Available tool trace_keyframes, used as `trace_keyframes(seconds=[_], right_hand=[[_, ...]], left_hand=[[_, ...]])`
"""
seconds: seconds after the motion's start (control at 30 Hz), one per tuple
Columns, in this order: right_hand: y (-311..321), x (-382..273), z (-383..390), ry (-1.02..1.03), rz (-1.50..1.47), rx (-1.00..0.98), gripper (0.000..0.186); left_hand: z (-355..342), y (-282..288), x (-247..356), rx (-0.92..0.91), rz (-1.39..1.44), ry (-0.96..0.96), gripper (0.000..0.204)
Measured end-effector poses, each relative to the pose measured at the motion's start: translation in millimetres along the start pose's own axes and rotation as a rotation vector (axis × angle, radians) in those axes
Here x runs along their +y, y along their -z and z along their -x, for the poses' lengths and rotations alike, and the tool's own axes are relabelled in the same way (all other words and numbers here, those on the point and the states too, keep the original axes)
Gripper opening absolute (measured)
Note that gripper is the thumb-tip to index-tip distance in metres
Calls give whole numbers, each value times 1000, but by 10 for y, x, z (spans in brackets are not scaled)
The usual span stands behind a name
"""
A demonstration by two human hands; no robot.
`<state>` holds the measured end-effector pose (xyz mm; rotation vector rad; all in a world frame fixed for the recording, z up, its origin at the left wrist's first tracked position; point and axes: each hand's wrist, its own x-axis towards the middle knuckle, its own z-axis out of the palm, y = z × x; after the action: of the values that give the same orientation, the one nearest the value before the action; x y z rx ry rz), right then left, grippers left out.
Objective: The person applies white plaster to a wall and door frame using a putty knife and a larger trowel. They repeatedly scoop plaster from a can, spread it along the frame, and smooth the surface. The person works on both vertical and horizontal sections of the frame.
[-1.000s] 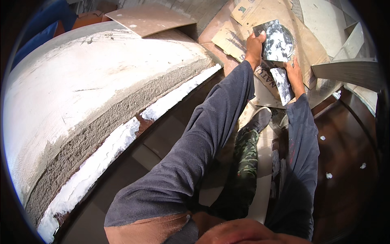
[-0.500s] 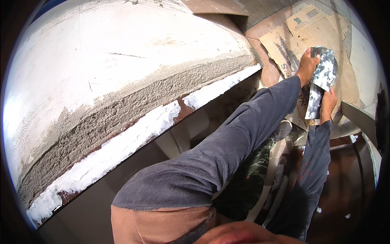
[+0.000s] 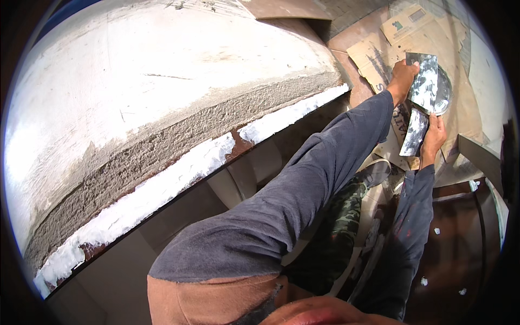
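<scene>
My left hand is closed on a flat metal spreading blade smeared with white paste, held over a round container on cardboard. My right hand is closed on a second, narrower paste-smeared blade, just below the first one and near the container's lower rim.
A long pale plastered ledge runs along the left, its rough edge band bordered by white paste. A thin board lies at the top. A dark brown surface with white lumps and a grey upright edge are at right.
The view swung, shifting my hands rightward in the picture over the last second. In the last half second, the upper blade moved slightly up and left, showing more of the container's right side.
</scene>
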<state>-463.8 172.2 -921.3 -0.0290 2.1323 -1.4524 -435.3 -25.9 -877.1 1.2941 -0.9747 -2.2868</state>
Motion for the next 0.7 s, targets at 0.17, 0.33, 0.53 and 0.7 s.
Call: trace_keyframes(seconds=[0.17,0.33,0.53,0.7], right_hand=[[270,-198,91,-361,-191,-5,34],[801,-877,547,-358,-574,-97,49],[719,-1883,829,552,461,-372,36],[600,-2221,950,726,619,-494,26]], left_hand=[[142,172,145,170,-20,95,16],[872,522,562,11,136,88,16],[1613,419,1031,35,-166,227,16],[1771,238,1217,48,-283,305,15]])
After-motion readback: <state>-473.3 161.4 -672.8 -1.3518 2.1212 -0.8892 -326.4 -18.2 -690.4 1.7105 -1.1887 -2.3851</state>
